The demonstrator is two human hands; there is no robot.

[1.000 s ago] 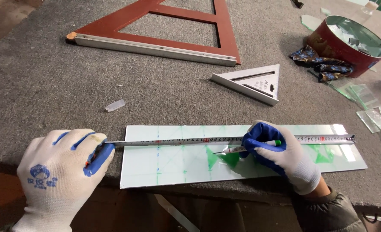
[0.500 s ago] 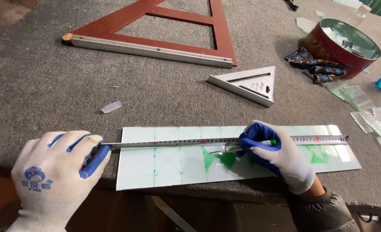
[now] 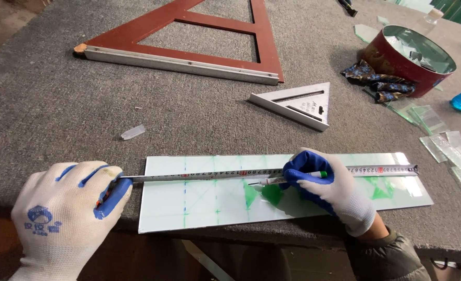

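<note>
A long glass strip (image 3: 204, 200) with green marker lines lies along the near edge of a grey felt table (image 3: 59, 99). A steel tape measure blade (image 3: 209, 175) stretches across the strip from left to right. My left hand (image 3: 66, 216), in a white and blue glove, grips the tape's case at the strip's left end. My right hand (image 3: 329, 190), gloved the same way, holds a green marker pen (image 3: 287, 179), its tip on the glass just below the blade near the strip's middle.
A small grey metal triangle square (image 3: 300, 104) lies beyond the strip. A big red-brown triangle frame (image 3: 199, 44) sits at the back. A red round tin (image 3: 410, 57) with glass scraps stands at the right, with loose glass offcuts (image 3: 438, 135) and a pen cap (image 3: 133, 131).
The view shifted slightly; my right hand and the pen sit at almost the same spot on the glass. My left hand still holds the tape.
</note>
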